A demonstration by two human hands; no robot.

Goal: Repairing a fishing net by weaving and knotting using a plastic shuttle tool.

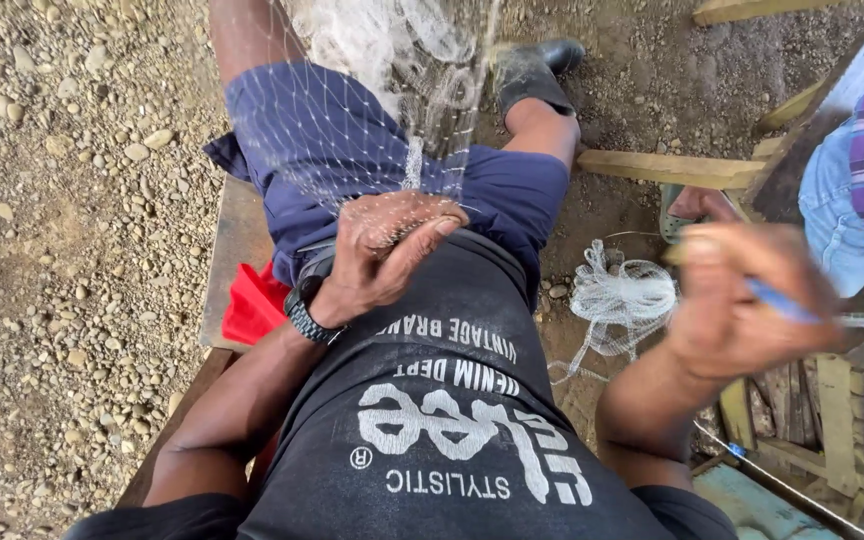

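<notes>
While the left hand pinches the net against the lap, its mesh running up over the knees, the blurred right hand, well right, grips a blue tool.

I sit on a wooden bench outdoors, in soft, even daylight. Left of the bench, the ground is packed brown dirt strewn with pale, rounded pebbles. Beyond the bench, toward the top of the view, the dirt is darker and less stony. A red cloth lies on the bench seat. Well to the right of the bench, a pale wooden plank lies across the dirt, and another plank sits beyond it. Farther right stand weathered wooden boards, with a faded blue-green board below them, nearest me.
</notes>
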